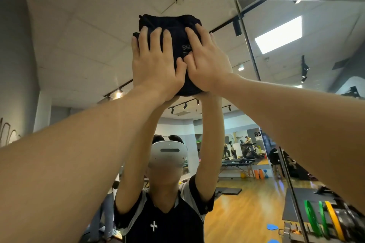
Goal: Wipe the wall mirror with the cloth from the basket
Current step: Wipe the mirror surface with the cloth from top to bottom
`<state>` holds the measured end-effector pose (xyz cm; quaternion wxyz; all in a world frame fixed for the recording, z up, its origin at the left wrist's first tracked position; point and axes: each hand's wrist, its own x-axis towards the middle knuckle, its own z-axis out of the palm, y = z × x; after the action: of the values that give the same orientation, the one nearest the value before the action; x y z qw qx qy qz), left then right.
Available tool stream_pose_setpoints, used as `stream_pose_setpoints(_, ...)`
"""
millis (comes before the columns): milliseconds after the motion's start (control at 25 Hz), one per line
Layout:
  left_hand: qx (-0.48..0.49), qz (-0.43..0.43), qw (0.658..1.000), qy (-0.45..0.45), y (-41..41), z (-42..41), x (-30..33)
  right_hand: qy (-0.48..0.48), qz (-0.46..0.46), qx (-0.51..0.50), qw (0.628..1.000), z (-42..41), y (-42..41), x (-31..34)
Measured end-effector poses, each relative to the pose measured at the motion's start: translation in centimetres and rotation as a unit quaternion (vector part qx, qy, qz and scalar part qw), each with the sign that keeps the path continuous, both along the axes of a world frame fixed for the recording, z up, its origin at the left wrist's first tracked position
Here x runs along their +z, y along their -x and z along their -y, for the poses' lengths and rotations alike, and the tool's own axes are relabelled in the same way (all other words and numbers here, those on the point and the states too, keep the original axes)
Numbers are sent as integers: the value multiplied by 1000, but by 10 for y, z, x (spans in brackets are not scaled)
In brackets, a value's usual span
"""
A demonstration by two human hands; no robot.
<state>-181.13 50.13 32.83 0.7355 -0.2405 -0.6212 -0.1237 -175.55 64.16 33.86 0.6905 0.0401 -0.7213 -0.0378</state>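
Observation:
A folded black cloth [173, 31] is pressed flat against the wall mirror [83, 49], high up near its top edge. My left hand [156, 65] lies on the cloth's left half with fingers spread. My right hand [207, 59] covers the right half, thumb touching the left hand. Both arms are stretched upward. The mirror shows my reflection below the cloth, arms raised. The basket is out of view.
A vertical seam [248, 45] joins this mirror panel to another on the right. The reflection shows a gym room with wooden floor, massage tables, treadmills and coloured resistance bands [320, 221] at the lower right. The ceiling edge runs just above the mirror.

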Motion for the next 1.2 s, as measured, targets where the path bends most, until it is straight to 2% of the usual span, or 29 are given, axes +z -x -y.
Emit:
stream_pose_setpoints(560, -9, -8, 1000, 15, -45, -135, -6, 9, -10, -14, 1000, -137, -46, -8)
stream_pose_setpoints(920, -27, -15, 999, 27, -45, -139, -42, 4, -20, -11, 1000, -143, -48, -46)
stream_pose_setpoints(1200, -12, -15, 996, 89, -44, -127, -75, 16, -22, -28, 999, -133, -52, -92)
